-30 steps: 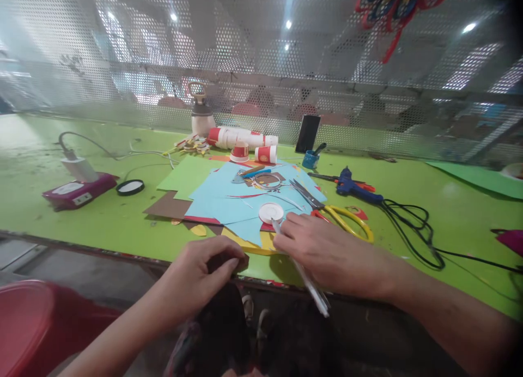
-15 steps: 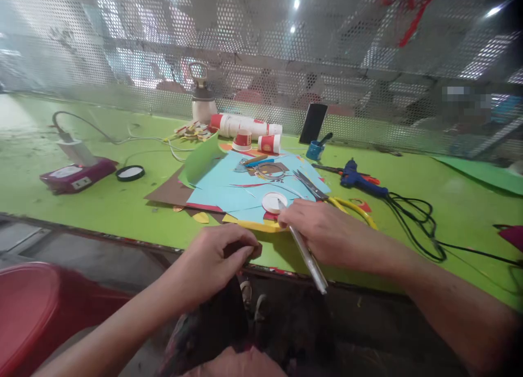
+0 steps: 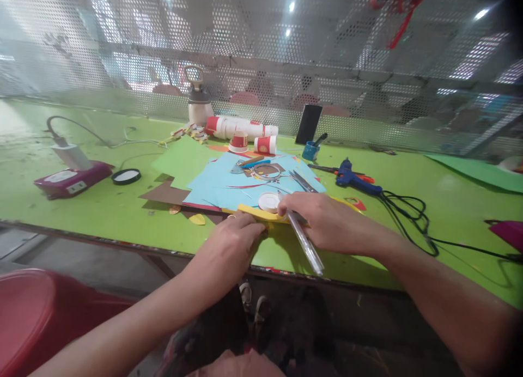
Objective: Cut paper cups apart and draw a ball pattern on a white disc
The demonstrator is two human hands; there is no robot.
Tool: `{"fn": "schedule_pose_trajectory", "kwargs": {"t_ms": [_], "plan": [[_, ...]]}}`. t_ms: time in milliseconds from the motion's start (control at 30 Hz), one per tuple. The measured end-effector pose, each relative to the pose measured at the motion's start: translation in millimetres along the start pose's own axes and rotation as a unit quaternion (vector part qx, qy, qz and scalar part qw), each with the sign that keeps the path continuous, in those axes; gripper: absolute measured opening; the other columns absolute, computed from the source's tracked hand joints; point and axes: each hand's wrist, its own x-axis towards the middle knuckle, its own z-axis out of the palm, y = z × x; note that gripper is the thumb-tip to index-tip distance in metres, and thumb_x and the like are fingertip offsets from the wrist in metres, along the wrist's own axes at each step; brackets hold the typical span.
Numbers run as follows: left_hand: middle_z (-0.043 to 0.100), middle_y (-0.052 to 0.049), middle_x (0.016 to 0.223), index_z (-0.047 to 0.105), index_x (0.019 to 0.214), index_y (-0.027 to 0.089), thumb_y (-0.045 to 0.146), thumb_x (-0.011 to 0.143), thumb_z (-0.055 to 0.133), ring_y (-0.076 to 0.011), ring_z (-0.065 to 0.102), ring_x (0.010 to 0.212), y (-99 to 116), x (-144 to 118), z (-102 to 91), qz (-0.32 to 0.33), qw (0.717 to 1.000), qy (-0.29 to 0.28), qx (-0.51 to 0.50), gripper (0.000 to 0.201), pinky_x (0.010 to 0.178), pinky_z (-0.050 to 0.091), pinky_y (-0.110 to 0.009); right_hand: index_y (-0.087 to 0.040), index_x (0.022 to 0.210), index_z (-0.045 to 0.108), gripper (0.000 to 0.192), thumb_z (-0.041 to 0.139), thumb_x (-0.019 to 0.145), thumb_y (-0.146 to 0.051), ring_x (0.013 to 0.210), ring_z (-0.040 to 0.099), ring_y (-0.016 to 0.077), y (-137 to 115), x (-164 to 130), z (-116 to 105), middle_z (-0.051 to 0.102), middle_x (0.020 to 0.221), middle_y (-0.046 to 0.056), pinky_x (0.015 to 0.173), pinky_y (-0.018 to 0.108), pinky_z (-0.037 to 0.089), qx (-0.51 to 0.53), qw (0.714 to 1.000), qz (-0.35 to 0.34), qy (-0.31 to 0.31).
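Observation:
My left hand (image 3: 232,243) is at the front of the paper pile, its fingers bent together on the edge of a yellow paper strip (image 3: 261,212); the fingertips are partly hidden. In my right hand (image 3: 330,219) is a slim, silvery, see-through pen-like tool (image 3: 304,243), tip pointing away from me and tail toward the table edge. Just beyond that tip a round white disc (image 3: 268,201) lies on light blue paper (image 3: 208,186). Scissors (image 3: 303,182) lie partly behind my right hand, blades showing. A green sheet (image 3: 180,159) rests at the pile's left.
Paper cups (image 3: 265,144) and a spray bottle (image 3: 200,107) stand toward the mesh panel. A blue glue gun (image 3: 353,178) with a black cable lies right. Left are a purple power block (image 3: 73,180) and a black-rimmed lid (image 3: 126,176). A phone (image 3: 309,124) leans at the back.
My left hand has moved forward onto the yellow strip, which has shifted slightly. The curled green sheet has dropped flat. My right hand keeps hold of the pen-like tool and covers more of the scissors.

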Motion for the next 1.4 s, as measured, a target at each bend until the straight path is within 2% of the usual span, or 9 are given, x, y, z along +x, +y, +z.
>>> {"fn": "schedule_pose_trajectory", "kwargs": {"t_ms": [167,400,567,833,1000,1100,1200,1300,1400], "plan": [[0.064,-0.012,0.088,0.068,0.093,0.009,0.007,0.09,0.05,-0.0274,0.059,0.082,3.1,2.2,-4.4,0.035,0.993,-0.031,0.11,0.019,0.071,0.053,-0.043,-0.018,0.102,0.056,0.02,0.052,0.085,-0.008,0.086,0.062,0.0233,0.3,-0.1,0.4,0.068,0.096,0.008,0.069,0.03,0.042,0.016,1.0,0.0,-0.003],[0.061,-0.012,0.09,0.063,0.084,0.01,0.005,0.09,0.049,-0.0262,0.056,0.087,8.8,5.6,-6.8,0.033,0.991,-0.062,0.116,0.016,0.078,0.053,-0.042,-0.018,0.1,0.055,0.017,0.051,0.086,-0.008,0.085,0.061,0.0231,-1.0,0.5,-0.6,0.067,0.094,0.007,0.07,0.03,0.042,0.013,1.0,0.003,-0.014],[0.062,-0.012,0.093,0.063,0.092,0.01,0.005,0.091,0.045,-0.0255,0.058,0.09,7.4,-5.1,-8.1,0.031,0.995,-0.008,0.093,0.019,0.081,0.052,-0.042,-0.019,0.098,0.055,0.016,0.05,0.087,-0.009,0.083,0.06,0.0224,-3.1,0.9,-1.8,0.067,0.093,0.007,0.069,0.03,0.041,0.01,1.0,0.011,-0.021],[0.061,-0.005,0.071,0.063,0.076,0.015,0.01,0.088,0.052,-0.0181,0.056,0.069,22.1,-25.1,-24.5,0.056,0.995,0.08,0.037,0.017,0.065,0.047,-0.033,-0.018,0.102,0.057,0.021,0.051,0.085,-0.007,0.086,0.061,0.0236,-7.9,0.9,-0.5,0.067,0.096,0.008,0.069,0.03,0.04,0.011,0.998,0.018,-0.053],[0.061,-0.002,0.067,0.06,0.068,0.016,0.02,0.088,0.054,-0.0143,0.055,0.063,-2.6,0.8,-46.0,-0.02,0.993,0.119,-0.014,0.021,0.061,0.042,-0.029,-0.019,0.102,0.06,0.022,0.055,0.084,-0.008,0.082,0.059,0.0206,-11.7,0.1,-2.2,0.065,0.092,0.006,0.069,0.03,0.04,0.008,0.996,-0.019,-0.089],[0.068,-0.003,0.075,0.067,0.074,0.017,0.029,0.086,0.054,-0.0164,0.06,0.067,-30.4,38.3,-53.6,-0.093,0.995,0.018,-0.009,0.021,0.065,0.045,-0.03,-0.02,0.106,0.062,0.025,0.06,0.083,-0.01,0.082,0.059,0.0203,-12.4,-1.0,-10.2,0.064,0.097,0.007,0.067,0.03,0.041,0.015,0.992,-0.026,-0.121],[0.071,-0.007,0.096,0.07,0.097,0.017,0.034,0.082,0.057,-0.0212,0.065,0.083,-49.4,72.0,-48.3,-0.078,0.993,-0.086,-0.022,0.026,0.074,0.049,-0.033,-0.02,0.108,0.065,0.026,0.068,0.083,-0.021,0.09,0.061,0.021,-7.5,-2.4,-22.2,0.066,0.102,0.007,0.074,0.031,0.045,0.081,0.989,-0.021,-0.125],[0.069,-0.011,0.109,0.067,0.103,0.017,0.041,0.079,0.062,-0.0253,0.064,0.094,-52.3,88.2,-36.4,-0.02,0.984,-0.178,-0.015,0.034,0.08,0.049,-0.037,-0.02,0.105,0.066,0.027,0.071,0.083,-0.033,0.086,0.063,0.0184,4.0,-2.5,-31.8,0.069,0.097,0.005,0.075,0.029,0.047,0.16,0.984,0.011,-0.072],[0.068,-0.011,0.109,0.063,0.109,0.018,0.049,0.078,0.064,-0.0255,0.062,0.098,-46.8,90.4,-26.9,0.0,0.977,-0.212,-0.027,0.044,0.082,0.049,-0.036,-0.021,0.103,0.068,0.021,0.06,0.09,-0.036,0.078,0.064,0.0165,17.4,0.1,-33.1,0.071,0.091,0.003,0.068,0.028,0.048,0.201,0.977,0.064,0.015]]}}
